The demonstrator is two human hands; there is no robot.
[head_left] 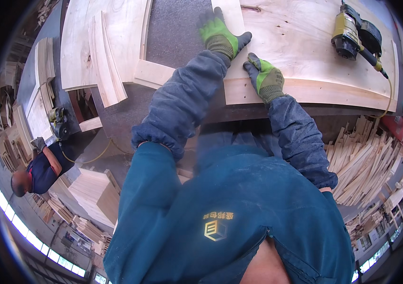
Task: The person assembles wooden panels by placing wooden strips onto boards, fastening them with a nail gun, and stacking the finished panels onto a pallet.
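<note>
Both of my hands wear green and dark grey gloves. My left hand lies with fingers stretched and thumb apart at the left edge of a plywood panel, touching a pale wood strip along that edge. Closer to me, my right hand rests on the panel near its front left corner, thumb and fingers slightly apart, nothing visible in it. Another wood strip runs along the panel's front edge. A yellow and black coil nail gun lies on the panel's right side, its hose attached.
Left on the dark workbench is another plywood panel with loose strips on it. A co-worker stands at far left beside a second nail gun. Heaped wood offcuts lie below right; stacked boards stand lower left.
</note>
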